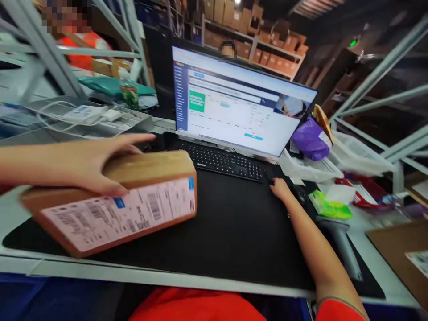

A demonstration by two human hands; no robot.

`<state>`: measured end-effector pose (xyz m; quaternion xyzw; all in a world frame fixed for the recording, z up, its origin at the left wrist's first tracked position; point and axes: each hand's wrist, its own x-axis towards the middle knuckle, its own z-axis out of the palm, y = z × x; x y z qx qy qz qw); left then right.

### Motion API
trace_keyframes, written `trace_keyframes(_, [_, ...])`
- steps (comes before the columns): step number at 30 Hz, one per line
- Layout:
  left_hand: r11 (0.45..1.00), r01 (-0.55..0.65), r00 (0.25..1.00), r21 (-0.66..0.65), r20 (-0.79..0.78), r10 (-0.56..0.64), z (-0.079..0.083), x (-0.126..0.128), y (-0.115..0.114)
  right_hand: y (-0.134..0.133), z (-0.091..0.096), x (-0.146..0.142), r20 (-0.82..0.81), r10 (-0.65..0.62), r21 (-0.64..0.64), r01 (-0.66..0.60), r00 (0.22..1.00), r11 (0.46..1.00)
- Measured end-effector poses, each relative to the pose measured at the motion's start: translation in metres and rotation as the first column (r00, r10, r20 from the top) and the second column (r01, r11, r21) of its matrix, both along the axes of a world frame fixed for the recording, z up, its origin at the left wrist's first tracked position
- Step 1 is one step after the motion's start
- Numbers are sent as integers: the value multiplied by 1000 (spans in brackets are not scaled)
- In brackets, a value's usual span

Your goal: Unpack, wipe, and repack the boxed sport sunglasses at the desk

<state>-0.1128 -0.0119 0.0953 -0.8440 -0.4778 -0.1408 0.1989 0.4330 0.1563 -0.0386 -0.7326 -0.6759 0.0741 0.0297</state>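
My left hand (96, 162) lies on top of a brown cardboard parcel (117, 200), thumb down over its front face, holding it tilted above the black desk mat (234, 232). A white shipping label with barcodes covers the parcel's front. My right hand (281, 187) rests on the mat by the right end of the black keyboard (224, 161), right beside a dark mouse (301, 194). Its fingers are curled and partly hidden, and whether it grips the mouse is unclear. A monitor (234, 107) behind the keyboard shows a web page with a green box.
A grey handheld scanner (341, 240) lies right of my forearm. Green packet (329, 207), purple bag (309, 140) and papers clutter the right. A flat cardboard piece (401, 254) sits at far right. A tray with cables (83, 116) is at left. A person in orange stands behind the metal racks.
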Motion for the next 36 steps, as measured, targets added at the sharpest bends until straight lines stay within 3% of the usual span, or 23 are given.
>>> trace_keyframes(2, [980, 132, 981, -151, 161, -107, -1, 9, -6, 2, 6, -3, 14, -18, -41, 18, 1000, 999])
trace_keyframes(6, [932, 334, 902, -139, 333, -274, -22, 50, -1, -6, 21, -1, 3, -58, -71, 58, 998, 996])
trace_keyframes(10, [935, 339, 901, -103, 321, -292, -44, 62, 2, -26, 52, 8, -24, -32, 22, 33, 999, 999])
trace_keyframes(13, [950, 299, 932, 89, 184, -311, -64, 60, -13, -45, 86, 1, -176, 107, 130, -84, 978, 988])
trace_keyframes(15, [932, 263, 949, 249, 105, -296, -84, 65, -32, -59, 109, -23, -371, 313, 190, -258, 874, 947])
trace_keyframes(17, [916, 169, 960, 363, 152, -237, -105, 74, -52, -72, 130, -65, -446, 504, 182, -477, 739, 860])
trace_keyframes(19, [924, 81, 950, 374, 253, -186, -123, 85, -66, -84, 147, -122, -409, 675, 176, -673, 614, 719])
trace_keyframes(21, [937, 33, 933, 348, 327, -154, -133, 94, -72, -94, 161, -183, -313, 792, 170, -789, 525, 590])
trace_keyframes(24, [944, 11, 916, 331, 375, -142, -134, 102, -75, -106, 180, -257, -106, 870, -9, -875, 482, 484])
trace_keyframes(27, [927, -31, 903, 373, 409, -135, -129, 105, -77, -114, 196, -297, 31, 903, -134, -894, 428, 428])
trace_keyframes(31, [908, -87, 894, 411, 434, -111, -129, 107, -78, -124, 214, -312, 140, 917, -179, -902, 372, 393])
trace_keyframes(36, [891, -99, 901, 443, 420, -109, -132, 101, -80, -138, 233, -296, 230, 876, -253, -843, 423, 474])
